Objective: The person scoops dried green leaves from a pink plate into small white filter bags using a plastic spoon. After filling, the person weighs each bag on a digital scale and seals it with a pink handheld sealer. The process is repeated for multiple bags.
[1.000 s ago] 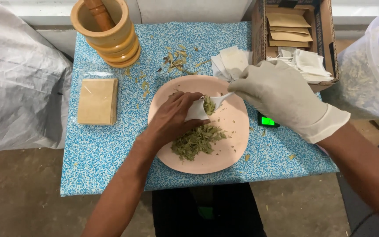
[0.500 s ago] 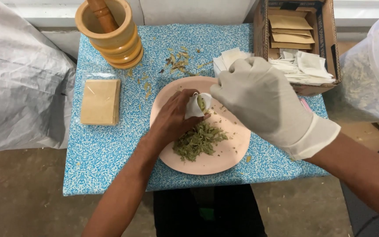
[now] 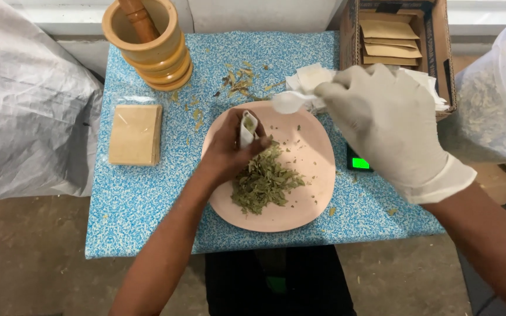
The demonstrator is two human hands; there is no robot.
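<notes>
Here, in the head view, the bare left hand (image 3: 226, 146) is pinching a small white pouch (image 3: 247, 127) partly filled with dried leaves (image 3: 263, 181); the gloved right hand (image 3: 385, 120) is gripping a white spoon (image 3: 290, 101) above the pink plate (image 3: 314, 155), where much leaf is remaining.

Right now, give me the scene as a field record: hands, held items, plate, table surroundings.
left hand: bare, holds a small white pouch open end up, over the pink plate
right hand: white glove, holds a white spoon above the plate's far edge
plate contents: pile of dried green leaves
table: blue speckled top
far left: wooden mortar with pestle
left: flat tan packet
far right: cardboard box of tan packets
</notes>
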